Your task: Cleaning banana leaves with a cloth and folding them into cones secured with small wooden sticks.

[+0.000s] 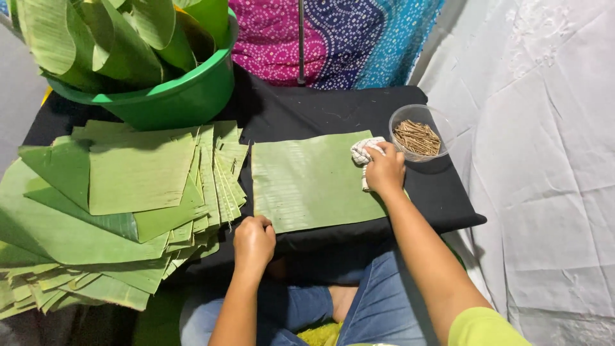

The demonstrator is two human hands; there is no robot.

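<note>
**leafnoob:** what's the right hand (385, 169) gripping?

**wrapfan:** It's closed tight around a bunched-up cloth (363, 154), whitish with a dark check, pressing it on the far right edge of a banana leaf sheet (307, 182). The left hand (254, 241) is curled into a loose fist, knuckles down on the sheet's near left corner, nothing inside it as far as the view shows.

**leafnoob:** and the sheet?

**wrapfan:** Flat rectangle, pale matte green with fine ribbing, lying on a black cloth-covered board (333, 112). Just left sits a fanned stack of cut leaves (128, 192), same ribbing. Behind that, a glossy green plastic tub (186, 96) holds curled leaves. Near the right hand, a clear round bowl (442, 128) holds thin brown sticks (416, 137).
</note>
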